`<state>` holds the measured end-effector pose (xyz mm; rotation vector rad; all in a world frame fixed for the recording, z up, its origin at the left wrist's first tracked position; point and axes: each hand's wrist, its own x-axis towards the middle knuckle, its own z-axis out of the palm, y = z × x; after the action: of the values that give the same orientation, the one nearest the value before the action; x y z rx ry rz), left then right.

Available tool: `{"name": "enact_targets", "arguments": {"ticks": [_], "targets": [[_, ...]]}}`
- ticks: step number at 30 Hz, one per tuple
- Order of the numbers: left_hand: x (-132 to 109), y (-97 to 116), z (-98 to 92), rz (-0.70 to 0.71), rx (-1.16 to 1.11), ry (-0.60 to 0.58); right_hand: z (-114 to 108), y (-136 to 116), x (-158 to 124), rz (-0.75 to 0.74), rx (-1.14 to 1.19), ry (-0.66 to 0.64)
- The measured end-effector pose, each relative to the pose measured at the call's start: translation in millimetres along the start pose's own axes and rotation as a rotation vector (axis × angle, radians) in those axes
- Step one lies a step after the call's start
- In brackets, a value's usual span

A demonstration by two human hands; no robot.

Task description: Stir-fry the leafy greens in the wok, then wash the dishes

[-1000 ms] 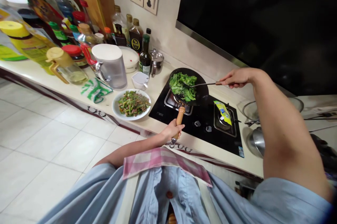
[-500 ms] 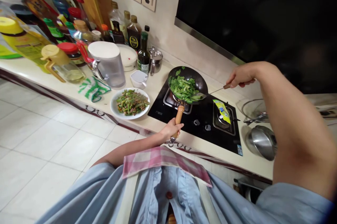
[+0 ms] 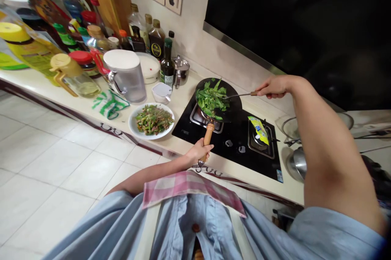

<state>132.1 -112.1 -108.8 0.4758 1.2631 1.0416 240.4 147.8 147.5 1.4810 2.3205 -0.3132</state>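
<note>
My left hand (image 3: 198, 151) grips the wooden handle (image 3: 208, 134) of a black wok (image 3: 235, 105), which sits tilted over the left burner of a black gas hob (image 3: 232, 148). Chopped leafy greens (image 3: 211, 99) lie in the wok. My right hand (image 3: 271, 87) holds a long metal spatula (image 3: 240, 95) with a wooden grip, and its blade rests among the greens. A yellow packet (image 3: 259, 130) lies on the right burner, away from both hands.
A plate of cooked green beans with meat (image 3: 154, 121) stands left of the hob, near a white-lidded jug (image 3: 125, 77). Bottles and jars line the counter (image 3: 73, 97) against the wall. A dark range hood (image 3: 290, 28) is overhead; a steel bowl (image 3: 297, 163) lies right.
My right hand has moved left, bringing the spatula from the wok's right side into the greens. The greens have shifted in the wok. My left hand stays on the handle.
</note>
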Motion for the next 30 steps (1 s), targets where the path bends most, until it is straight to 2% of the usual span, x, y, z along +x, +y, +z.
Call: {"name": "enact_targets", "arguments": {"ticks": [3, 5, 7, 9, 13, 15, 18, 21, 23, 26, 30], "targets": [[-1, 2, 1.8, 0.001, 0.018, 0.014, 20, -17, 5, 0.049, 0.035, 0.005], [-1, 3, 2.2, -0.004, 0.028, 0.022, 40, -36, 3, 0.048, -0.014, 0.004], [0, 2, 1.8, -0.011, 0.029, 0.024, 51, -47, -4, 0.039, -0.062, -0.028], [1, 1, 1.0, -0.012, 0.021, 0.022, 45, -46, -15, 0.040, -0.062, -0.082], [1, 0, -0.2, -0.010, 0.013, 0.024, 1, -28, -35, 0.123, -0.065, -0.221], [-1, 1, -0.1, -0.012, 0.009, 0.025, -10, -27, -38, 0.156, -0.065, -0.295], [-5, 4, 0.8, -0.022, 0.031, 0.025, 1, -39, -32, 0.123, -0.009, -0.363], [-6, 6, 1.6, -0.022, 0.039, 0.037, 26, -44, -19, 0.029, 0.123, -0.318], [-5, 5, 1.3, -0.019, 0.033, 0.043, 37, -33, -12, -0.013, 0.262, -0.276], [-2, 2, 0.0, -0.016, 0.025, 0.032, 37, -2, -9, -0.014, 0.438, -0.257], [2, 0, -0.9, -0.005, -0.022, 0.016, 33, 29, -25, 0.013, 0.530, -0.220]]}}
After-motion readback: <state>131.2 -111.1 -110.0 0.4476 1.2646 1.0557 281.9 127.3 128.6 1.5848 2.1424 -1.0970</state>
